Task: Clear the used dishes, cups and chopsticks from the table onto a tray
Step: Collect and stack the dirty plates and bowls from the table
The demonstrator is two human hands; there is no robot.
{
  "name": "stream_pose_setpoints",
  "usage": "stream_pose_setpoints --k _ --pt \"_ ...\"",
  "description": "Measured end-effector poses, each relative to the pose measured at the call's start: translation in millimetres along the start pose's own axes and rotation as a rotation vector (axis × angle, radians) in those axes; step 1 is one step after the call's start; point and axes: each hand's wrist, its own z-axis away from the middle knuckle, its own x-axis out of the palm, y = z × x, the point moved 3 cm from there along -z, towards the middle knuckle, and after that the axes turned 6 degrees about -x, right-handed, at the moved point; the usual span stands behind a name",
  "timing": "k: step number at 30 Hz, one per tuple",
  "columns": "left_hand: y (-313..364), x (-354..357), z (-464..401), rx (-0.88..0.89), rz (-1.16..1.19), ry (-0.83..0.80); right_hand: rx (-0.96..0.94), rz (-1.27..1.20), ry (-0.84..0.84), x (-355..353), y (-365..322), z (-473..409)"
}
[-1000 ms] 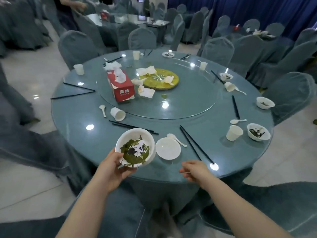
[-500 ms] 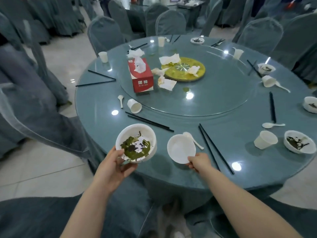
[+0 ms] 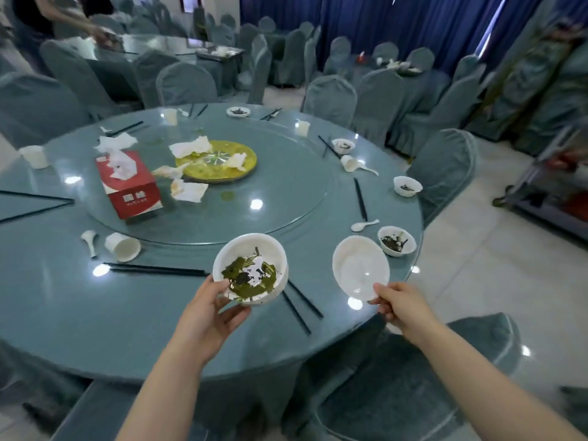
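Barely begun: left hand [image 3: 206, 316] gripping a dirty bowl [image 3: 250, 268], right hand [image 3: 399, 305] pinching an empty plate [image 3: 359, 267] by its rim, both lifted above the counter [image 3: 79, 313]. Still lying there: cups, bowls, spoons, chopsticks [image 3: 300, 305]. No tray in sight.

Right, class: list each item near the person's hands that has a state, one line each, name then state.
Left hand: grips the dirty bowl.
Dirty bowl: lifted, holds green leftovers.
Right hand: pinches the plate's rim.
Plate: lifted, tilted, clean.
Cup: tipped on its side.
Tissue box: open, tissue sticking out.
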Motion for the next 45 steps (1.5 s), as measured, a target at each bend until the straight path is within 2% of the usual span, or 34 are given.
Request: stream_pose_setpoints --k 7,12,16,21,29,32,35,39,45 --pt "-42 118 -38 0.008 -0.064 -0.02 -0.051 -0.086 0.04 -113 -20 -59" --pt "-88 197 -61 0.022 0.048 0.041 -0.088 -0.025 -0.01 -186 -22 -121" --pt "-112 227 -72 0.031 0.106 0.127 -0.064 0.037 -0.048 -218 -10 -167" --pt "-119 242 -80 0.033 0.151 0.177 -0.023 0.07 -0.096 -209 1 -206" --pt "-107 248 -106 0.071 0.122 0.174 -0.022 0.174 -0.134 -180 5 -267" --pt "-111 252 -118 0.091 0.095 0.218 0.002 0.232 -0.184 -163 14 -300" --pt "-119 259 -129 0.138 0.094 0.308 -0.014 0.328 -0.242 -149 25 -335" --pt "-130 278 -133 0.171 0.204 0.399 -0.115 0.557 -0.274 -141 33 -367" --pt "-144 310 -123 0.215 0.218 0.441 -0.157 0.738 -0.444 -145 31 -380"
